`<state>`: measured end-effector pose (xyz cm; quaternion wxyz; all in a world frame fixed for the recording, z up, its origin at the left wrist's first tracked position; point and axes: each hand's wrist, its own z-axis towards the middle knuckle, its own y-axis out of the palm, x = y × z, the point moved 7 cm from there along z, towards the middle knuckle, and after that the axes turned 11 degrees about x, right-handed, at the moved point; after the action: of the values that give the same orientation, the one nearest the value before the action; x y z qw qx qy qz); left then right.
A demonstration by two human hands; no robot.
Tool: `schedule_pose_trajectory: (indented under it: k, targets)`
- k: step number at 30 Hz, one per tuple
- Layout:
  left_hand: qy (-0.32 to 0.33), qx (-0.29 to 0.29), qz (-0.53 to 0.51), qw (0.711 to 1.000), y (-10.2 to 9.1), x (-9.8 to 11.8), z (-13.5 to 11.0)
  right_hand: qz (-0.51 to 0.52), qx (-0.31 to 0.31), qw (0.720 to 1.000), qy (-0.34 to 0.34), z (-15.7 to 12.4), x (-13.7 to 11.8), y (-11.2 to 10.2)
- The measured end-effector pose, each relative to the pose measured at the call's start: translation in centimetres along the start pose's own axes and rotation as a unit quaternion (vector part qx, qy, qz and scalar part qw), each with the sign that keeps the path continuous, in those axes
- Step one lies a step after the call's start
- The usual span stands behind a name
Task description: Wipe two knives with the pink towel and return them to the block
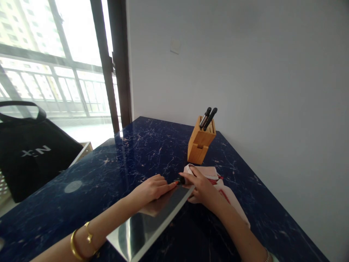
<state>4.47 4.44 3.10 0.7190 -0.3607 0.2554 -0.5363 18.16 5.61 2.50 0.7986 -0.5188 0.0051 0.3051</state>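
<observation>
A wide knife, a cleaver by its broad shiny blade (155,222), has its blade pointing toward me and its black handle (181,180) away from me. My left hand (155,189) is closed at the handle end, its thumb and fingers against the dark part where handle meets blade. A pale pink cloth (231,203) with red marks lies bunched on the right. My right hand (200,186) is closed on this cloth beside the handle, its fingers close to the blade's edge. Part of the handle is hidden by the cloth and fingers.
A wooden knife block (197,145) holding black-handled tools (207,118) stands just beyond my hands on the dark blue marbled table (128,156). A white wall (259,91) rises along the right. At left are a black bag (38,156) and a window (76,54).
</observation>
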Motion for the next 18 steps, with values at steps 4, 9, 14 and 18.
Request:
schedule_pose_trajectory:
  k: [4,9,14,18]
  targets:
    - [0.026,-0.005,-0.006,1.0,0.3,0.6,-0.2,-0.029,-0.017,0.999,-0.017,-0.1,0.1,0.7]
    - [0.025,0.01,-0.023,0.999,0.0,0.6,-0.1,-0.037,-0.024,0.999,-0.028,0.1,-0.7,0.0]
    - [-0.054,0.037,-0.083,0.994,0.0,-0.4,0.1,-0.027,-0.023,0.999,-0.011,0.4,-1.4,-0.7]
    - [-0.205,0.053,-0.126,0.969,0.3,-2.4,-0.1,-0.026,-0.007,1.0,0.001,0.6,-1.2,-0.8]
